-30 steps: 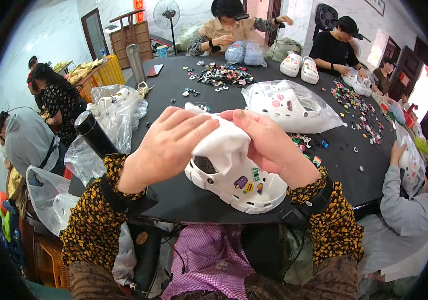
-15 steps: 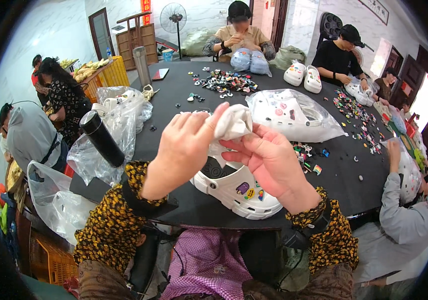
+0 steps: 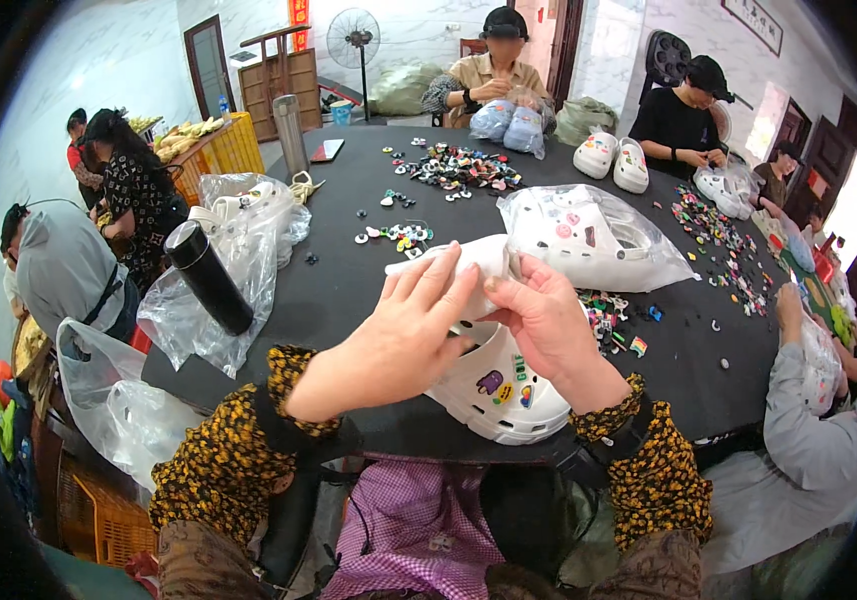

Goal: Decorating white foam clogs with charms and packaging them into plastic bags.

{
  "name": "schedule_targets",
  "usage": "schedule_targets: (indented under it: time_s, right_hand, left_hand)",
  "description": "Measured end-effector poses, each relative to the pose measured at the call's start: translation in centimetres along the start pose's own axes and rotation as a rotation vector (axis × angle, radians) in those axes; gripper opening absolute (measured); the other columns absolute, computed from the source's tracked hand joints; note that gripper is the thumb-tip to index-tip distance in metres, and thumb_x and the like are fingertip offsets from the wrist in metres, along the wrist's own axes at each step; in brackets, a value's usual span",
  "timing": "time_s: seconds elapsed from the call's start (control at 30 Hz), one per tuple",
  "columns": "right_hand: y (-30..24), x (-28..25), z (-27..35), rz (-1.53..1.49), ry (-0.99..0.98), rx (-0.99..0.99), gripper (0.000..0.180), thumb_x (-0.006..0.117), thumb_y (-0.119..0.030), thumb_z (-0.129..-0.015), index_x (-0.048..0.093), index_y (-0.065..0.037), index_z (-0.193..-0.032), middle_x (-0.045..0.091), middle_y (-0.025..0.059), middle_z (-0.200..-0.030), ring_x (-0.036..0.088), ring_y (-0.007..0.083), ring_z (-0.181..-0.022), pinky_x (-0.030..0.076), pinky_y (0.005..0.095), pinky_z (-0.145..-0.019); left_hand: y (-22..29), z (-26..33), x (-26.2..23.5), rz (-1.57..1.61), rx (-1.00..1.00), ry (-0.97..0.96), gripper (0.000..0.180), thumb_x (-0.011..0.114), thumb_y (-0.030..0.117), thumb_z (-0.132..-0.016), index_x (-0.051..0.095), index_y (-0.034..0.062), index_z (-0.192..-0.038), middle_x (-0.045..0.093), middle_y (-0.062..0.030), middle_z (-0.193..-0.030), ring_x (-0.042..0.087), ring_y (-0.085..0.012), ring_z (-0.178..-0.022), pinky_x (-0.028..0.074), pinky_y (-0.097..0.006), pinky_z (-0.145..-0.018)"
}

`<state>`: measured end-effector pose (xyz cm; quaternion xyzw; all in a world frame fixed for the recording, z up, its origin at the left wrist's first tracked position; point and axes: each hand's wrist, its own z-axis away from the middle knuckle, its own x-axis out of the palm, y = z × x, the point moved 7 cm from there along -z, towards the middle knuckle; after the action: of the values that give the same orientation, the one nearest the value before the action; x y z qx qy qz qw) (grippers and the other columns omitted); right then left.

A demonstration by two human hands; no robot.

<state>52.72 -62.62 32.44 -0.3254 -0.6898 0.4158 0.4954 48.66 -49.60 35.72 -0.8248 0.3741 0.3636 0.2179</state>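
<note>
Above the near edge of the table I hold a white, paper-like sheet (image 3: 489, 256), partly folded; its exact kind does not show. My right hand (image 3: 549, 310) pinches its right end between thumb and fingers. The fingers of my left hand (image 3: 389, 325) lie across its left part, with the thumb lower down and closed toward it. Just below my hands stands a white clog (image 3: 504, 395) with colourful charms on its side; its upper part is partly hidden. Beyond sits a clear plastic bag (image 3: 649, 245) with white, charm-decorated clogs inside.
Loose charms (image 3: 459, 168) lie in piles across the dark table (image 3: 339, 310). A black bottle (image 3: 209, 278) and plastic bags (image 3: 129, 420) stand to the left, a steel flask (image 3: 291, 135) farther back. Co-workers sit around the table; a grey sleeve (image 3: 799, 420) reaches in from the right.
The white sheet was crumpled upright between my hands; now it lies lower and flatter, stretched leftward. My left hand has turned over it, fingers pointing up and right.
</note>
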Motion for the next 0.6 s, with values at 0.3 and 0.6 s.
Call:
schedule_targets:
  time_s: [0.3,0.6]
  right_hand:
    - [-0.5,1.3,0.9,0.129,-0.1,-0.07,0.042,0.057,0.003,-0.081,0.051,0.003,-0.123,0.062,0.0066,-0.11,0.06,0.012,-0.097,0.048,0.0264,-0.085]
    - [-1.7,1.0,2.0,0.858,-0.059,-0.203,0.049,0.062,-0.006,-0.085,0.045,0.005,-0.131,0.061,0.0142,-0.116,0.058,0.0184,-0.108,0.046,0.0314,-0.092]
  left_hand:
    - [-0.9,-0.8,-1.2,0.128,0.035,-0.076,0.066,0.067,0.023,-0.082,0.037,-0.0066,-0.133,0.048,-0.0241,-0.128,0.048,-0.0393,-0.116,0.038,-0.045,-0.097]
    - [-1.4,-0.6,-0.8,0.124,0.054,-0.014,0.042,0.055,-0.002,-0.071,0.046,-0.0039,-0.113,0.056,-0.0164,-0.092,0.055,-0.033,-0.088,0.042,-0.04,-0.081]
